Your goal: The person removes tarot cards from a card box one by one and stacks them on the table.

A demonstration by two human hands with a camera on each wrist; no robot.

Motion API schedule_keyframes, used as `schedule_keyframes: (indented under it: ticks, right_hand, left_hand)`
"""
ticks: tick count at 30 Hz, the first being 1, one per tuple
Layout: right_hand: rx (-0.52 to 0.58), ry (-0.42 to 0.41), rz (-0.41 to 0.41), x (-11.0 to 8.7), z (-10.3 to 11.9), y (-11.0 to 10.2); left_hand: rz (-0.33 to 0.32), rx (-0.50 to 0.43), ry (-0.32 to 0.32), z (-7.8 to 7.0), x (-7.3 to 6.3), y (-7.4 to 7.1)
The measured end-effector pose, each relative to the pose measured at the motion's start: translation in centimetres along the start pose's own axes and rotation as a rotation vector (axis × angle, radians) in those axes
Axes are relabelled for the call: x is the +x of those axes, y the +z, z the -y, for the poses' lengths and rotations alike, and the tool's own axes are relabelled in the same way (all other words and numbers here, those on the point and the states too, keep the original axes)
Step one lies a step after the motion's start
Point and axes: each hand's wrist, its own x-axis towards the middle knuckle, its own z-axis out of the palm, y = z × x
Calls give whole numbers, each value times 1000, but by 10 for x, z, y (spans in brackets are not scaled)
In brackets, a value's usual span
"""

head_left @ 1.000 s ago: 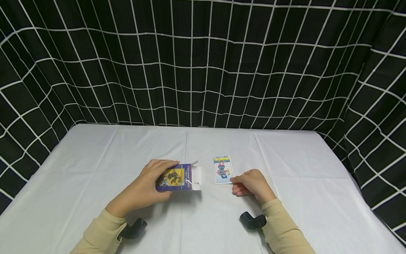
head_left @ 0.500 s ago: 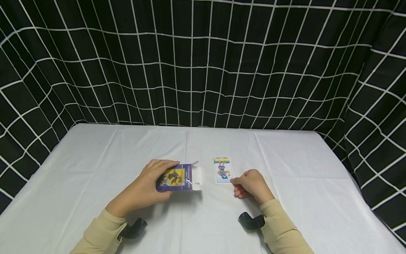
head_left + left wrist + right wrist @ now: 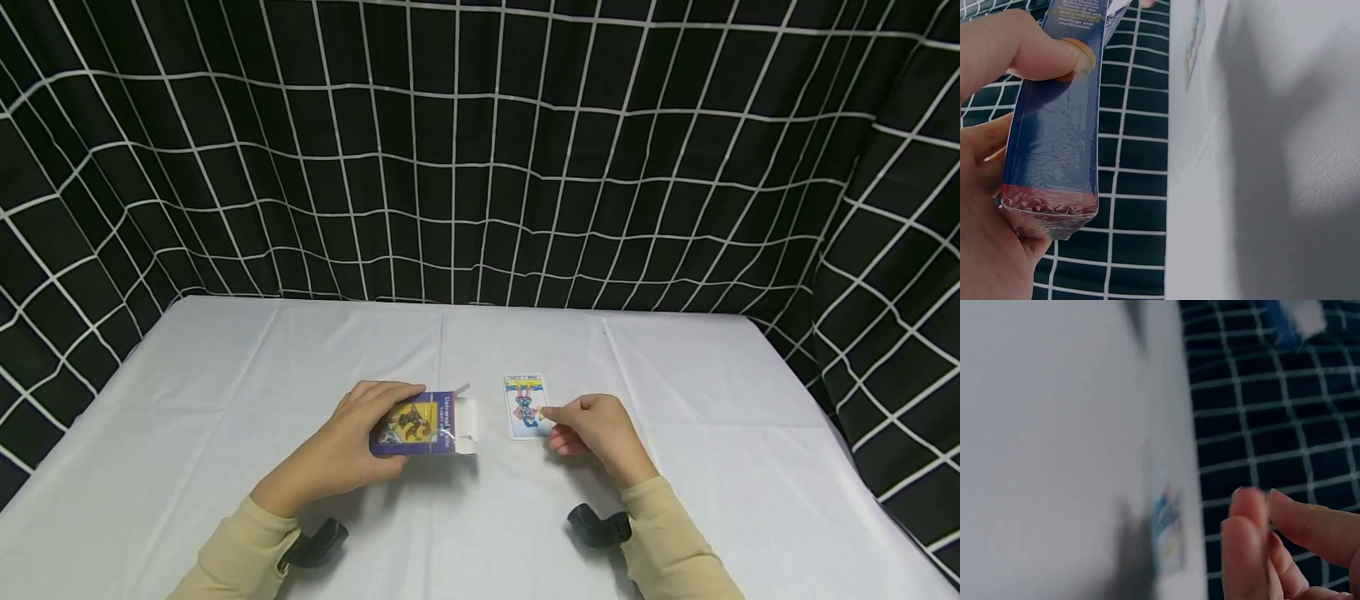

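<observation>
My left hand point(image 3: 352, 442) grips a purple-blue tarot deck box point(image 3: 412, 423) from its left end, thumb on the near side and fingers over the far side. The box is held above the cloth, with its white end flap point(image 3: 465, 423) open toward the right. In the left wrist view, the thumb presses the box's blue narrow side point(image 3: 1060, 137). One tarot card point(image 3: 523, 404) lies face up on the cloth, its picture upside down to me. My right hand point(image 3: 596, 433) hovers over the card's near right corner; in the right wrist view, its bent fingers point(image 3: 1244, 556) are apart from the card and hold nothing.
A white cloth covers the table point(image 3: 225, 375). Black curtains point(image 3: 480, 167) with a white grid stand behind it and at both sides. Each wrist carries a dark strapped device point(image 3: 598, 527) close to the cloth.
The card's far edge has come down flat on the cloth. My right hand has let go of the card and lifted slightly. The left hand keeps the box almost still; the head view has tilted slightly.
</observation>
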Motion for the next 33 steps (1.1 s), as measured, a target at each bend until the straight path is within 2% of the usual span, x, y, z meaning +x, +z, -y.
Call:
schedule_keyframes:
  ticks: [5, 16, 33]
  right_hand:
    - [16, -95, -7, -15, 18, 11]
    - [58, -203, 21, -38, 33, 29]
    - [107, -235, 21, -50, 38, 57]
  left_hand:
    - [-3, 0, 9, 0, -1, 0]
    - [5, -9, 15, -3, 0, 0]
    - [11, -11, 32, -6, -1, 0]
